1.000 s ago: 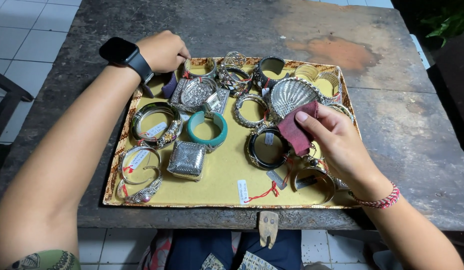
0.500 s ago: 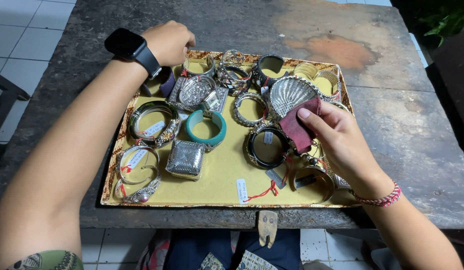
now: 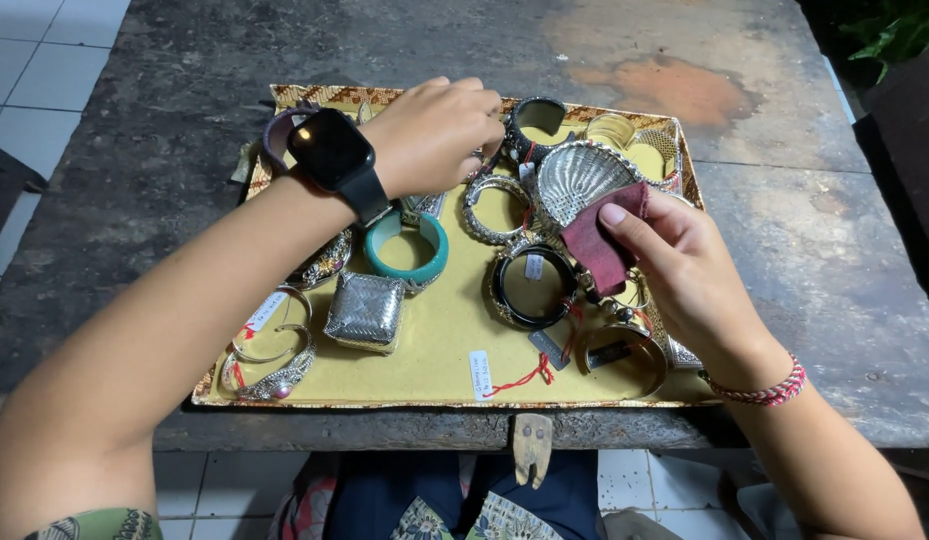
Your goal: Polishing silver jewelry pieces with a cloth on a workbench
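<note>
Left hand: your left hand (image 3: 434, 135) is curled, knuckles up, over the far middle of the tray (image 3: 384, 385), fingertips down among the silver bangles; I cannot tell whether it grips one.
Right hand: your right hand (image 3: 684, 270) pinches a maroon cloth (image 3: 599, 245) against the silver shell-shaped piece (image 3: 579, 180).
Shell piece: it stands tilted at the tray's far right, beside a dark cuff (image 3: 539, 115).
Nearby: a teal bangle (image 3: 409, 248), a black bangle (image 3: 532, 285) and a small woven silver box (image 3: 364, 310) lie on the yellow lining.
Step in hand: it looks like polishing.
Next move: it seems to call for a steadying grip on the shell while the cloth rubs.
</note>
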